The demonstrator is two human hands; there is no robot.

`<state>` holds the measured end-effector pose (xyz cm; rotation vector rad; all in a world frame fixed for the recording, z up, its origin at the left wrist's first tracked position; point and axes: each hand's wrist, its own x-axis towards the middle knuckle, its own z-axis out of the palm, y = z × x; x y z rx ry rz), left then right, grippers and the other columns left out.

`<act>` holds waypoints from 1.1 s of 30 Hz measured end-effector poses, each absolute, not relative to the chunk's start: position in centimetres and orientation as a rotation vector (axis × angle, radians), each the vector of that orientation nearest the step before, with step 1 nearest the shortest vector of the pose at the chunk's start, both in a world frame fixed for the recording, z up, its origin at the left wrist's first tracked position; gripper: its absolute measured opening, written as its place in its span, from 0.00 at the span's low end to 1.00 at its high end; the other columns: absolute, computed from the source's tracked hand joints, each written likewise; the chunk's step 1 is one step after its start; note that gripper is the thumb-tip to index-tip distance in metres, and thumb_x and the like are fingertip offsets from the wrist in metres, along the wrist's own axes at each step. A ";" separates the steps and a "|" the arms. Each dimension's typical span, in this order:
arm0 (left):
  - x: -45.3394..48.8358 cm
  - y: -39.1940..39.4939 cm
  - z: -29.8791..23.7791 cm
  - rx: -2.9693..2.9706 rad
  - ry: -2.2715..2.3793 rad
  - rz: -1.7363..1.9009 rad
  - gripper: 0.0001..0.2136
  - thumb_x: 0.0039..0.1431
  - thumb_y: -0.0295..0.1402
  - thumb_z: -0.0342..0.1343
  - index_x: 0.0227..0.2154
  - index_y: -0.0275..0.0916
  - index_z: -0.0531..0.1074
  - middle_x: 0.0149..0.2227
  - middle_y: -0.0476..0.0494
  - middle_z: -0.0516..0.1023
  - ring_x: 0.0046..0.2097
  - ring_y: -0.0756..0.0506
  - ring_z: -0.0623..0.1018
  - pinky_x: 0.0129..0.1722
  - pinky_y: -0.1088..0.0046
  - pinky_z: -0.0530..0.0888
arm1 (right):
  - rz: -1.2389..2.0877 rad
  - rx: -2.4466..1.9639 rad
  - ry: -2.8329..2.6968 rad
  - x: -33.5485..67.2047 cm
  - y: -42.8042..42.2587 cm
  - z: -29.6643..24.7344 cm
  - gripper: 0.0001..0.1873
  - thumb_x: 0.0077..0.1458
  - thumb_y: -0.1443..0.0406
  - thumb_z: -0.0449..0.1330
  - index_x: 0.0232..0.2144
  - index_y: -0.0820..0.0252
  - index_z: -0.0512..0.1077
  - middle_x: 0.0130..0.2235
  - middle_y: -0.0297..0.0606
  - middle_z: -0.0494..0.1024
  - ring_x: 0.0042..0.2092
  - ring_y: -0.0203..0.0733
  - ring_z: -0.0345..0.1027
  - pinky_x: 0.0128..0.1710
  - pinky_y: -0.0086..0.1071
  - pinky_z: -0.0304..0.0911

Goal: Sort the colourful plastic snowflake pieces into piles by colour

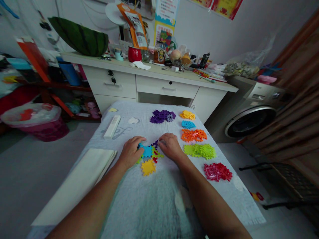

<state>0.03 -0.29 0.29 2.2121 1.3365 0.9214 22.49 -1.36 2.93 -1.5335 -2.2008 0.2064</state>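
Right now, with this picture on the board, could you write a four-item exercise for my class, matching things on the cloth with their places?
Things
1. orange pile
2. red pile
3. yellow square
4. white box

Places
A. between the left arm and right arm
B. between the blue pile and green pile
C. beyond the left hand, to its left
D. nearest in the right-hand row of piles

Pairs: 1-B, 2-D, 3-A, 4-C

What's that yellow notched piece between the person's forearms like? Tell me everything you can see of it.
The yellow piece is a small, roughly square tile with toothed edges and a plain, solid-looking face, apparently plastic. It looks whole and seems to lie flat on the pale cloth, turned slightly askew. It sits on the near side of the blue piece; whether the two interlock is too small to tell. Neither hand touches it.
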 end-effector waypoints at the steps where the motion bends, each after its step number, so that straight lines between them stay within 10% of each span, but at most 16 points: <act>1: 0.0 -0.3 0.3 2.211 1.337 0.925 0.20 0.49 0.31 0.47 0.45 0.38 0.73 0.49 0.41 0.76 0.52 0.40 0.73 0.55 0.58 0.68 | 0.246 -1.495 -2.239 22.2 -1.5 2.9 0.09 0.61 0.62 0.58 0.41 0.58 0.75 0.44 0.41 0.77 0.47 0.45 0.65 0.48 0.39 0.54; 22: -0.5 0.6 -0.9 2.068 1.481 1.187 0.13 0.59 0.34 0.46 0.42 0.38 0.73 0.48 0.39 0.74 0.54 0.40 0.71 0.58 0.56 0.67 | 0.358 -1.412 -2.288 21.7 -1.8 2.5 0.11 0.59 0.65 0.59 0.45 0.60 0.74 0.47 0.43 0.73 0.49 0.44 0.64 0.51 0.39 0.56; 28: -0.7 -0.1 -0.3 2.142 1.491 1.039 0.16 0.58 0.43 0.52 0.44 0.40 0.73 0.50 0.39 0.74 0.54 0.39 0.71 0.57 0.56 0.66 | 0.474 -1.304 -2.448 22.4 -2.4 2.9 0.32 0.48 0.51 0.69 0.52 0.58 0.71 0.53 0.45 0.68 0.52 0.49 0.62 0.53 0.44 0.57; 33: -0.8 -0.8 -0.2 2.242 1.399 0.888 0.21 0.51 0.42 0.59 0.48 0.43 0.72 0.54 0.41 0.72 0.57 0.37 0.70 0.58 0.55 0.66 | 0.437 -1.362 -2.356 22.3 -2.2 2.3 0.23 0.53 0.57 0.66 0.49 0.59 0.72 0.49 0.44 0.70 0.50 0.45 0.64 0.51 0.39 0.59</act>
